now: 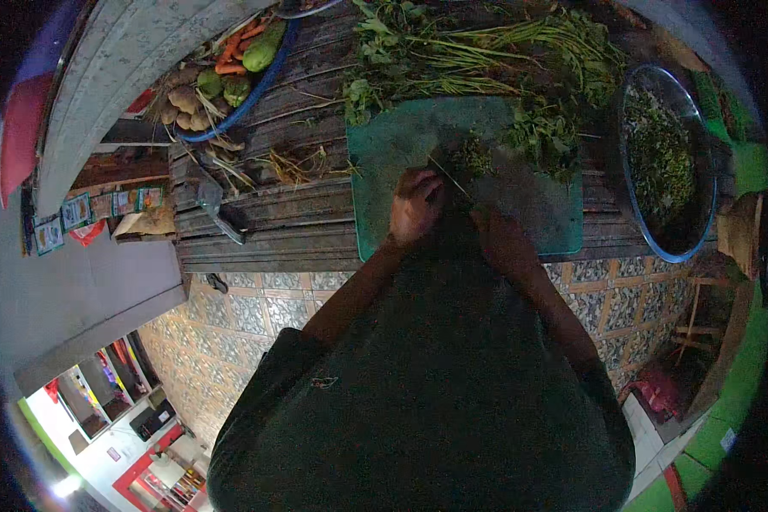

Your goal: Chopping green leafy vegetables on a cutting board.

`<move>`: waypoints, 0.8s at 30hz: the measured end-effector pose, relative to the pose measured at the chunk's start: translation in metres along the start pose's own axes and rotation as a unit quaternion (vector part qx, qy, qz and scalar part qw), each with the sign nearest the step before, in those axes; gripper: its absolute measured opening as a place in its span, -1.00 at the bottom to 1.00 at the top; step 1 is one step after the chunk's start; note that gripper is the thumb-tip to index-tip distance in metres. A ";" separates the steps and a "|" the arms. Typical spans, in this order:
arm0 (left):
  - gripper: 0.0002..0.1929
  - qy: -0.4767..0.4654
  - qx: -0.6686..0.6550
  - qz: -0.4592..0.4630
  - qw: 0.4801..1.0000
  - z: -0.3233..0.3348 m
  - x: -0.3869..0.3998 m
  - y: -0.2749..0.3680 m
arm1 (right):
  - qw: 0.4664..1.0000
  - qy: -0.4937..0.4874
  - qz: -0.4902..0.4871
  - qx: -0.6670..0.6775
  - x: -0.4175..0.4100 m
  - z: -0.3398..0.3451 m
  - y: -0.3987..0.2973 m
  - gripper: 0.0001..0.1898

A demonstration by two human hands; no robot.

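Note:
A green cutting board (531, 211) lies on the slatted wooden table before me. My right hand (500, 233) is closed around a knife, whose thin blade (448, 175) slants up and left towards my left hand. The knife's handle is hidden in the hand. At the blade's left side, my left hand (417, 201) has its fingers curled down at the board; whether it holds stems is too dark to tell. Chopped greens (472, 157) form a small pile just right of the blade. Leafy green stalks (541, 137) rest on the board's upper right part.
More long-stemmed greens (486, 57) spread behind the board. A blue-rimmed basin (710, 211) of chopped greens stands at the right. At the upper left, another blue-rimmed basin (246, 114) holds carrots, potatoes and green vegetables. Root trimmings (294, 168) and a plastic bag (210, 195) lie left of the board.

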State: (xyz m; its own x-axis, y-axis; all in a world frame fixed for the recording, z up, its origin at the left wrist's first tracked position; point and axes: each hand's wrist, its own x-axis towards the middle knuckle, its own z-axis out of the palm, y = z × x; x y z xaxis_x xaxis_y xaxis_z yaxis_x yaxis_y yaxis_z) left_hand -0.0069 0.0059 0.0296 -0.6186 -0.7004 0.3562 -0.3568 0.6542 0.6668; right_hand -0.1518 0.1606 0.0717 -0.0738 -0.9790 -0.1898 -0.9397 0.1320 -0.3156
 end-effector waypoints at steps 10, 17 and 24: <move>-0.77 0.010 0.011 0.014 1.000 0.004 -0.004 -0.010 | 0.994 -0.076 0.043 0.059 0.009 -0.009 0.001 -0.64; -0.75 0.004 -0.017 0.000 1.000 0.003 -0.006 -0.011 | 0.993 -0.077 0.046 0.071 0.036 -0.039 -0.022 -0.63; -0.77 -0.021 0.014 0.040 0.999 -0.007 0.004 0.005 | 0.981 0.114 -0.078 -0.136 0.030 0.006 0.007 -0.49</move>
State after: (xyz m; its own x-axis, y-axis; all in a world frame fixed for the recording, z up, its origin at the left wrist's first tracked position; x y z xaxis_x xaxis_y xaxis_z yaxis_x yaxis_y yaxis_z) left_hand -0.0062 0.0041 0.0391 -0.6740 -0.6340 0.3792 -0.3246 0.7152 0.6189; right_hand -0.1588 0.1332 0.0584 0.0344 -0.9974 0.0630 -0.9975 -0.0382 -0.0587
